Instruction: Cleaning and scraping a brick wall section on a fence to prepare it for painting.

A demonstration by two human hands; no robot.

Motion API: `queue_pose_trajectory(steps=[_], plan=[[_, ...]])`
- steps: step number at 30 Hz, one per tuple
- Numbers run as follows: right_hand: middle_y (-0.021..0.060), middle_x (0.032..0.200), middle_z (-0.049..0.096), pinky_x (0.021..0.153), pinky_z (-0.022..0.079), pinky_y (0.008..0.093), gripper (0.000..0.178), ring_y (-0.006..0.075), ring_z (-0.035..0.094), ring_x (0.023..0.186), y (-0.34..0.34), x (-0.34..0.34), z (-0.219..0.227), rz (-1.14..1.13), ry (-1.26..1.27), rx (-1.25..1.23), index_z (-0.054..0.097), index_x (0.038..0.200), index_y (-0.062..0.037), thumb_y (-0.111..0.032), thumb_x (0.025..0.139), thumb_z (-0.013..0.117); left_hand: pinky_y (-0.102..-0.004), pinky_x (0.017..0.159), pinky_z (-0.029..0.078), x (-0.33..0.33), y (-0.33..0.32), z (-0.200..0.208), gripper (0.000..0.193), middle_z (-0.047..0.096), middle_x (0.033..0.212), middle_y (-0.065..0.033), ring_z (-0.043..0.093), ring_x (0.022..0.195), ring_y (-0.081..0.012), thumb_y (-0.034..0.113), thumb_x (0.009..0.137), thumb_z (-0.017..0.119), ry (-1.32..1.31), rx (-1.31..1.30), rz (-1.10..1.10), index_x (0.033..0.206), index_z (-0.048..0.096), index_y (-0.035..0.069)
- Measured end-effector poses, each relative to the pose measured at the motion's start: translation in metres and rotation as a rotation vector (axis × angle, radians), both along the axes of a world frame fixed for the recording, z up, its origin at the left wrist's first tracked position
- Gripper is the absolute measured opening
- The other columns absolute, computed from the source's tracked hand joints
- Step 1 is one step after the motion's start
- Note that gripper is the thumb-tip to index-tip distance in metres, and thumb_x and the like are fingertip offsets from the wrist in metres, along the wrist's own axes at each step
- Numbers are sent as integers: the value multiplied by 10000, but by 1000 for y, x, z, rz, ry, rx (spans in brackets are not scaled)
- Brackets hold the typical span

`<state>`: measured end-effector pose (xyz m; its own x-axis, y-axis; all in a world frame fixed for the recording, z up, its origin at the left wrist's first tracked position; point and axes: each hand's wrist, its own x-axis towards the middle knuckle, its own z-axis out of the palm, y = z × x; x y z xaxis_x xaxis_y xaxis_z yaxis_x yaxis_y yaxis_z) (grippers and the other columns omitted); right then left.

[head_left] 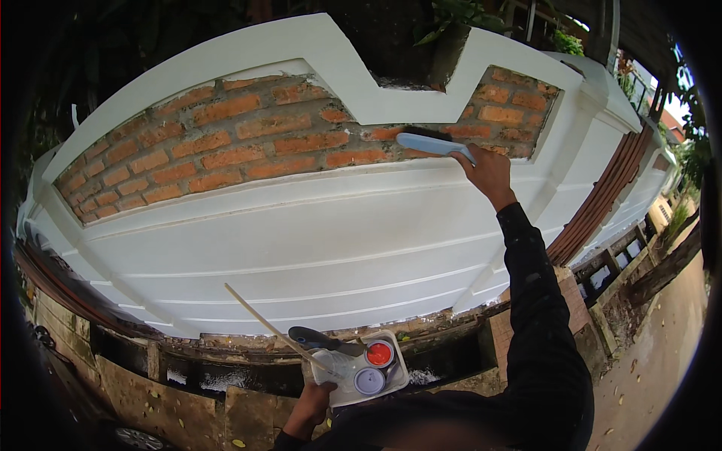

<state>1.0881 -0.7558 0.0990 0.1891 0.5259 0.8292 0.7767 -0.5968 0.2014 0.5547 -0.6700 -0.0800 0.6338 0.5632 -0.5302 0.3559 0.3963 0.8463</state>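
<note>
My right hand (489, 174) is closed round the handle of a light blue brush (432, 143). The brush lies across the exposed brick panel (256, 131) of a white wall; its dark bristles show in part along the upper edge. Low in the view, my left hand (316, 400) grips the near left side of a whitish tray (400, 376). On the tray stand an open can of red-orange paint (379, 352) and a can with a pale lavender top (369, 381). Beside them are a clear plastic container (336, 364), a long thin wooden stick (263, 322) and a black-handled tool (310, 337).
The white wall (293, 233) curves across the view, with a notch in its top edge. Along its foot runs a ditch (248, 376) with water, bridged by concrete slabs (177, 410). Reddish-brown ribbed columns (598, 195) and a dirt path (647, 368) lie to the right.
</note>
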Motion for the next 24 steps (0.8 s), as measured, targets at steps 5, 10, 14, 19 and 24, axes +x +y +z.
queue_pose_trajectory(steps=[5, 10, 14, 19, 24], plan=[[73, 639, 639, 498, 488, 348, 452, 227, 634, 539, 104, -44, 14, 119, -78, 19, 695, 936, -122, -555, 906, 570, -326, 824, 480, 2, -1, -20, 273, 697, 994, -120, 633, 899, -212, 80, 840, 575, -48, -23, 66, 1050, 660, -72], [73, 628, 641, 487, 501, 371, 454, 246, 652, 560, 22, 16, 17, -1, 18, 20, 682, 905, -118, -560, 895, 579, -328, 812, 486, 0, -5, 7, 269, 702, 982, -124, 642, 882, -214, 98, 847, 584, 35, -13, 47, 1034, 660, -80], [158, 634, 638, 517, 509, 432, 478, 340, 645, 588, -128, 78, -4, -393, 227, 21, 660, 834, -74, -524, 940, 541, -325, 825, 468, 0, 5, -5, 301, 651, 1032, -104, 603, 920, -217, 21, 829, 552, 78, -56, -42, 1119, 601, -41], [193, 600, 589, 544, 430, 464, 565, 377, 590, 568, -145, 69, -51, -195, 586, 396, 599, 718, -4, -498, 972, 496, -324, 759, 470, -6, 11, -19, 248, 667, 944, -92, 606, 834, -204, 75, 840, 562, -44, 314, -310, 1045, 630, -46], [-47, 546, 415, 387, 275, 222, 498, 41, 363, 433, -22, 34, -36, 363, 1256, 791, 558, 758, -71, -528, 957, 553, -314, 711, 465, 6, 4, -2, 230, 677, 890, -81, 608, 775, -185, 111, 848, 564, 12, 382, -359, 983, 651, -53]])
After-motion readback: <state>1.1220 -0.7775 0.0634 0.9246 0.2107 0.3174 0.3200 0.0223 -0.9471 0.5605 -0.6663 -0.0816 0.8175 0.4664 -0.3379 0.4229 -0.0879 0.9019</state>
